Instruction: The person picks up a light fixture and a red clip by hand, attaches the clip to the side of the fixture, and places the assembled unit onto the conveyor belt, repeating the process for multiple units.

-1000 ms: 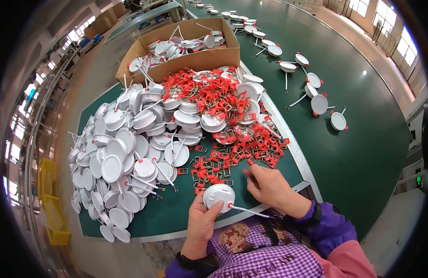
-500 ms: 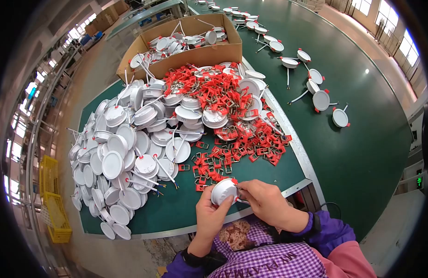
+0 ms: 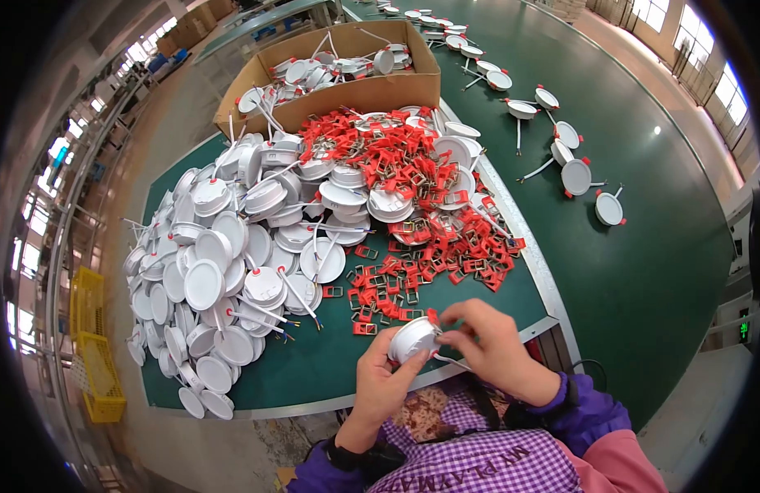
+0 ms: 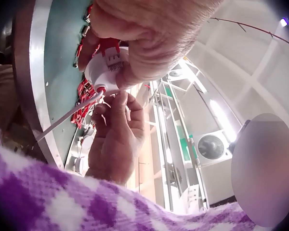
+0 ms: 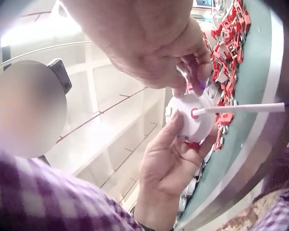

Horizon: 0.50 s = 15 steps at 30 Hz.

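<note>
Close over the near table edge, my left hand [image 3: 385, 384] grips a white round downlight [image 3: 413, 339], its thumb on the back and fingers round the rim. A white cable leaves the light's back through a red grommet [image 5: 194, 113]. By the left fingers, a red spring clip [image 4: 110, 46] sits on the light's side. My right hand [image 3: 496, 349] pinches at the opposite edge with thumb and curled fingers. Another red clip [image 3: 432, 315] shows at those fingertips; its metal part is mostly hidden.
Many white downlights [image 3: 203, 283] are heaped on the table's left, with red clips [image 3: 388, 156] piled beside and on them. Behind stands a cardboard box [image 3: 355, 92] of lights. On the right, a green conveyor [image 3: 643, 271] carries a row of clipped lights. A metal rail [image 3: 538, 275] borders the table.
My right hand has come from the clip pile to the light with a red clip and stays at its edge. The left hand has turned the light and shifted slightly right.
</note>
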### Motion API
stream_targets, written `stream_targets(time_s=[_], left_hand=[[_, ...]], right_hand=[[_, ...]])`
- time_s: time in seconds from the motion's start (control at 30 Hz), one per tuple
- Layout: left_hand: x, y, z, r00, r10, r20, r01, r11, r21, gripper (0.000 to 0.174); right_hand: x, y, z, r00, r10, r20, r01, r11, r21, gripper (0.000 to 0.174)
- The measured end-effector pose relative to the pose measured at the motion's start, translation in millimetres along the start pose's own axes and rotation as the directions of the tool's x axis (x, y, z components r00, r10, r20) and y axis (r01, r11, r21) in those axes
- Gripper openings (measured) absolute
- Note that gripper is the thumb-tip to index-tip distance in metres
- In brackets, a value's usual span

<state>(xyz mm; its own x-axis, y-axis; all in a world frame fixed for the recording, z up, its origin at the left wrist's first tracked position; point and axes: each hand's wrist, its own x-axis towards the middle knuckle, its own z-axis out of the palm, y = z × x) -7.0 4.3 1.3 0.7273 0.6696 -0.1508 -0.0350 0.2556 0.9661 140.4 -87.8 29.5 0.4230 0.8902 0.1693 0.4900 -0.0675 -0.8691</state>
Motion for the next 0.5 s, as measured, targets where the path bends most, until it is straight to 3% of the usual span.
stream_targets(time_s=[0.03,0.13,0.3,0.4,0.5], left_hand=[[-0.8,1.6,1.7,1.0,-0.015,0.017,0.016,0.999,-0.033,0.032],[-1.1,3.4,2.9,0.998,0.011,0.069,-0.009,1.0,-0.03,0.033],[1.4,7.6,4.0,0.992,0.033,0.119,-0.039,0.998,0.052,0.034],[1.3,4.7,6.3,0.989,-0.026,0.149,0.019,0.999,0.044,0.035],[7.3,-2.1,11.6,0.989,-0.068,0.134,0.08,0.993,-0.085,0.033]], right_hand=[[0.6,-4.7,-6.0,0.99,0.135,0.035,-0.137,0.988,0.073,0.028],[-1.8,-10.8,-13.7,0.976,0.185,0.117,-0.202,0.967,0.156,0.036],[-1.4,-14.6,-23.8,0.976,0.164,0.146,-0.188,0.966,0.176,0.04],[-3.1,-6.2,-22.2,0.966,0.189,0.175,-0.228,0.944,0.238,0.039],[0.6,-0.5,-26.7,0.948,0.254,0.191,-0.299,0.919,0.259,0.034]])
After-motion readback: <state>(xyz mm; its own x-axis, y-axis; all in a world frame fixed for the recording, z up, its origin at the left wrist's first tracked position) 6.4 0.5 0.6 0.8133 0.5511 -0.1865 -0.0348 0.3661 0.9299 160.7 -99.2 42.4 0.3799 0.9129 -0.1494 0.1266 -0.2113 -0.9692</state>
